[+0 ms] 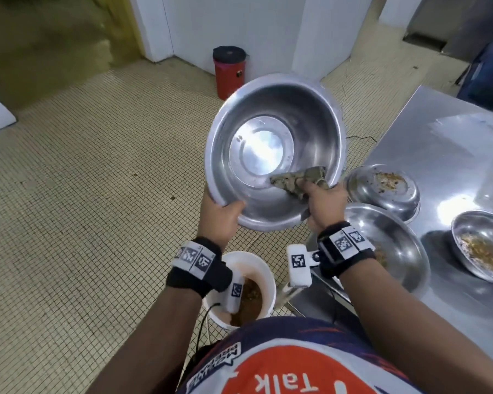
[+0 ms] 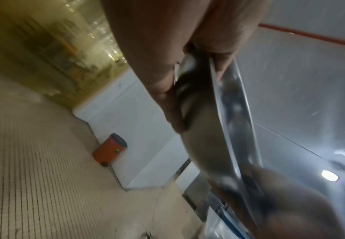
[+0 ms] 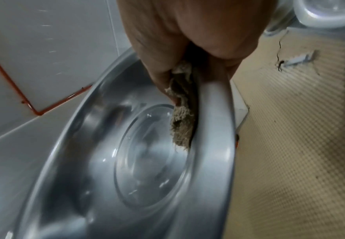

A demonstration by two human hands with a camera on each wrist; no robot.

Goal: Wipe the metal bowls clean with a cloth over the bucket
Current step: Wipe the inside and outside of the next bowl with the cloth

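I hold a large metal bowl [image 1: 273, 152] tilted toward me, above and beyond the white bucket [image 1: 264, 268] on the floor. My left hand [image 1: 221, 216] grips the bowl's near left rim, thumb inside; in the left wrist view the rim [image 2: 229, 113] runs between thumb and fingers. My right hand [image 1: 322, 203] grips a brownish cloth [image 1: 296, 180] and presses it against the bowl's inner right wall. In the right wrist view the cloth [image 3: 183, 126] lies against the bowl [image 3: 126, 161] wall beside the flat bottom. The bowl's inside looks shiny.
A steel table [image 1: 439, 143] stands at my right, with three dirty metal bowls [image 1: 382, 189] [image 1: 393, 245] [image 1: 481, 245] holding food scraps. The bucket holds brown slop. A red bin [image 1: 229, 71] stands by the white wall. Tiled floor spreads to the left.
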